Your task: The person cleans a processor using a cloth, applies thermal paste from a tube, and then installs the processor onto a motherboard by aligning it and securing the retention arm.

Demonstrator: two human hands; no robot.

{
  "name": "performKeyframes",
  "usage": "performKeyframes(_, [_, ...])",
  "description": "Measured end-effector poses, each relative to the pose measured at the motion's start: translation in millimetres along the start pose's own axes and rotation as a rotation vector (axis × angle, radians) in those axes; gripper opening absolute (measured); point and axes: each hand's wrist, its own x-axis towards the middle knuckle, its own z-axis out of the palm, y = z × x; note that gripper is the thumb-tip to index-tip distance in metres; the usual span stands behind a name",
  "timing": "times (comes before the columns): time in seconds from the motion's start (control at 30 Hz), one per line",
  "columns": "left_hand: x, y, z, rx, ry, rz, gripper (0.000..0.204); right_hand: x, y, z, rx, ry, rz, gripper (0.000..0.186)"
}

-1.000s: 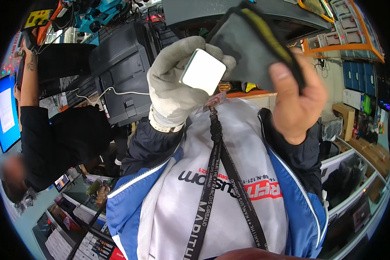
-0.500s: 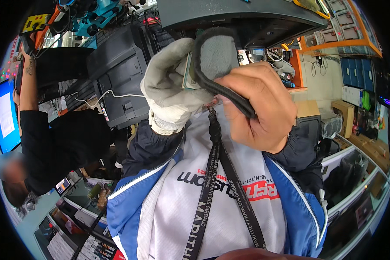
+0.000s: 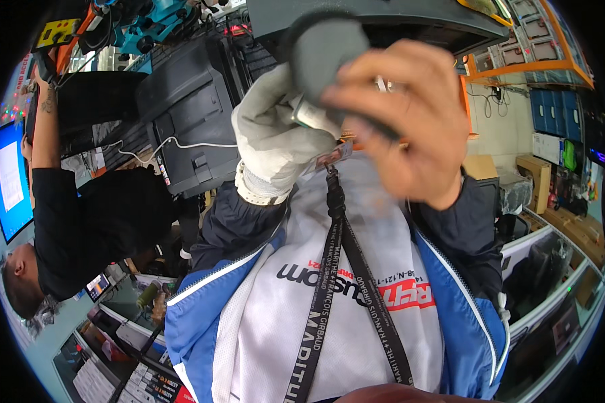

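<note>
My left hand [image 3: 269, 131], in a grey and white glove, has its fingers closed round a small flat silvery piece with a green edge [image 3: 306, 115]. Only part of that piece shows between the gloved fingers and the pad. A grey pad with a black border and a narrow black tail [image 3: 330, 55] is pinched in my bare right hand [image 3: 410, 121]. The pad is just above and beside the silvery piece; motion smears it and the right fingers, and I cannot tell whether the two touch.
Beyond my hands stands a large black case [image 3: 383, 20]. A dark, bulky machine [image 3: 195, 114] with a white cable lies to the left. Farther left a person in black [image 3: 107, 228] reaches toward a lit monitor [image 3: 10, 181]. Orange-framed shelving [image 3: 531, 67] is at the right.
My right hand and the pad have moved up, and the pad has turned with its tail shifted. My left hand has shifted slightly right, still closed on the silvery piece.
</note>
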Motion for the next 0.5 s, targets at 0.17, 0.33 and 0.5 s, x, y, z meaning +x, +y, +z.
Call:
performKeyframes(0.17, [-3.7,4.5,0.0,-0.018,-0.002,-0.063,0.074,-1.5,-14.6,9.1,0.072,-0.015,-0.005,0.025])
performKeyframes(0.33, [-8.2,3.6,-7.8,0.144,0.018,-0.104,0.072,-7.4,-25.7,14.2,0.128,-0.035,0.017,0.026])
performKeyframes(0.5, [-9.7,3.9,-15.2,-0.064,-0.087,-0.092,0.072,-4.8,-15.2,14.3,0.042,-0.043,-0.026,0.030])
